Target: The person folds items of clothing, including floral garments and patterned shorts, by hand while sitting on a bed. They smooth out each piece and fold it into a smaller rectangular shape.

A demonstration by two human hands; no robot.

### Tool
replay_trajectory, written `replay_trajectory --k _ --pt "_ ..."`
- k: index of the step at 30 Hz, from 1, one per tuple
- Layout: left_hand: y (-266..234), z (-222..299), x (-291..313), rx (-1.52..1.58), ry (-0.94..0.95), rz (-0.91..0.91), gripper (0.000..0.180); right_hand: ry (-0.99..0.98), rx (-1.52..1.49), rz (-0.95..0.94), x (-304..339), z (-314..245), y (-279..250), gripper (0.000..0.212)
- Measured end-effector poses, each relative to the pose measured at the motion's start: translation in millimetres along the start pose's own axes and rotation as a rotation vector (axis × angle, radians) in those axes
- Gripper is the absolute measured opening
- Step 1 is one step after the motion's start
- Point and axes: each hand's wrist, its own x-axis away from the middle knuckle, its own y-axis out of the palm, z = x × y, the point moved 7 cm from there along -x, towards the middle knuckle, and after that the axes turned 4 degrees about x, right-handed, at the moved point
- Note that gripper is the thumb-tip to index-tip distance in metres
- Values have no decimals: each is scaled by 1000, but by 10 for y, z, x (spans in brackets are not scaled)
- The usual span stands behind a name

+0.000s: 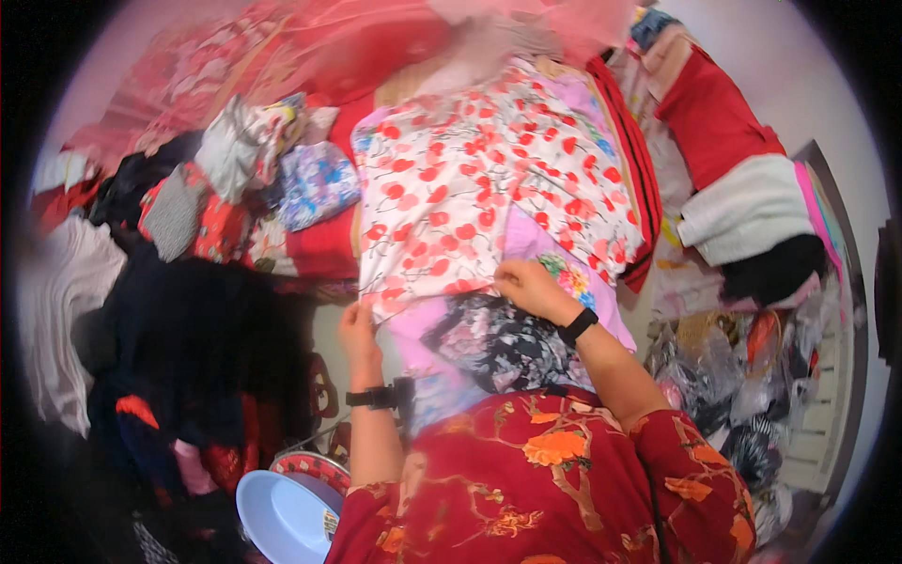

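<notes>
Pinched by the left hand (357,331) and right hand (534,287) at its near hem, the cherry-print garment (437,202) lies spread over the lilac floral cloth (528,235). I'd judge it thin, light, limp, hardly fragile; both hem corners, above that cloth, seem the best hold.

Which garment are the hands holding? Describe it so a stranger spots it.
Above the red floral top at the lower edge, find the left hand and right hand. Both hold the near edge of the white garment; its red cherry print sets it apart from the lilac cloth beneath.
</notes>
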Motion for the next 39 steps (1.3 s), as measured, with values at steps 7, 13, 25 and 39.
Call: replay_trajectory --k 7,13,25,39 --pt "201 244 142 -216 5 -140 23 147 443 616 547 553 -1149 27" --pt "254 380 25 -185 113 -209 15 299 525 655 841 897 -1345 26" --pt "403 954 93 -197 321 -154 17 172 339 331 970 463 -1197 17" --pt "288 538 7 -162 92 -90 19 562 135 779 1064 1719 -1417 31"
